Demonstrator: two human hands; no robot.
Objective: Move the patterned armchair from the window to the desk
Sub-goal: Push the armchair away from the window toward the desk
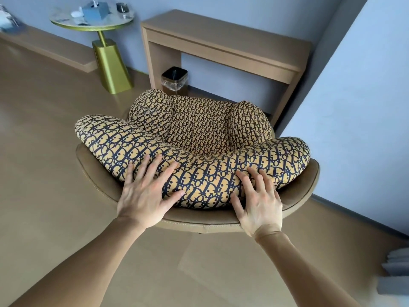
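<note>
The patterned armchair (pixel 199 129) fills the middle of the view, seen from behind and above, its seat facing a wooden desk (pixel 223 44) against the far wall. Its padding is tan with a dark letter print and sits in a tan leather shell. My left hand (pixel 147 189) lies flat on the left part of the backrest cushion with fingers spread. My right hand (pixel 257 199) rests on the right part of the same cushion, fingers apart and curled slightly over it. Neither hand closes around anything.
A dark waste bin (pixel 174 79) stands under the desk's left side, just beyond the chair. A round side table (pixel 93 18) with a gold base holds a tissue box and a glass at the back left. A wall corner (pixel 332 89) juts out on the right.
</note>
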